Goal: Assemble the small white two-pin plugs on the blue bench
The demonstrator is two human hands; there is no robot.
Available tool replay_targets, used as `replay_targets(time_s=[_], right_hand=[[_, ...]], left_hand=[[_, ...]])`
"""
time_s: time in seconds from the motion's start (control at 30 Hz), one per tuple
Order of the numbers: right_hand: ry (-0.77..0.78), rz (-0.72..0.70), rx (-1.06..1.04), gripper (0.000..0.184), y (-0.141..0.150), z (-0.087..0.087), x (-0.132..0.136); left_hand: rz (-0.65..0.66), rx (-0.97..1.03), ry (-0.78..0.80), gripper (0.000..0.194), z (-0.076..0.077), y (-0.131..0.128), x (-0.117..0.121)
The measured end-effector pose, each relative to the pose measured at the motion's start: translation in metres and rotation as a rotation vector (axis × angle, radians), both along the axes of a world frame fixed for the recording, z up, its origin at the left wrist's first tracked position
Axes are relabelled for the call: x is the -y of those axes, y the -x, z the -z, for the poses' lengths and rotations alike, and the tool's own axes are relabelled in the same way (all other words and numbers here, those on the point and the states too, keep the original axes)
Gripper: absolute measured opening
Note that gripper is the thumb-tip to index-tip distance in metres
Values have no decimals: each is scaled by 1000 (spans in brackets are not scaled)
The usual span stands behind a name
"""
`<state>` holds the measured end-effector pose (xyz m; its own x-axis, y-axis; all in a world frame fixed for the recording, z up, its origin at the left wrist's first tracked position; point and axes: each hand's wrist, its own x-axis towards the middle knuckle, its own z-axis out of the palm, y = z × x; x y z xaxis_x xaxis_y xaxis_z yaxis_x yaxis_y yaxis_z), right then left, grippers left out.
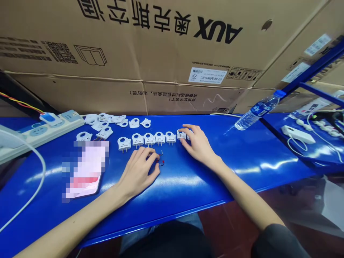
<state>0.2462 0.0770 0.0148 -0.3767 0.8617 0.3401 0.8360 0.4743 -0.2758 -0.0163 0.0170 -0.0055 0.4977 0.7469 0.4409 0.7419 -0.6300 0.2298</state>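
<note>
Several white plug pieces with two metal prongs [149,139] stand in a row across the blue table [242,161]. My right hand [197,143] rests at the right end of the row, its fingertips closed on the last white plug piece [182,135]. My left hand [141,168] lies below the row, fingers curled in a pinch over a small part with red wire [160,162]. More white plug shells [107,123] lie loose at the back left.
Big cardboard boxes [161,53] wall off the back. A power strip [40,130] and white cable [32,193] are at the left, a blurred flat object [86,168] beside them. A water bottle [255,111] lies at the right, more cables and strips beyond.
</note>
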Motion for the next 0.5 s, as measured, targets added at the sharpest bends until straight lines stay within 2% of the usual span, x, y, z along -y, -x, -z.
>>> replay_targets(time_s=[0.2,0.5], right_hand=[[2,-128,94,28,19,4,10],[-35,-137,82,16,21,10,9]], left_hand=[[15,2,31,10,2,1,-1],[99,-5,42,11,1,0,1]])
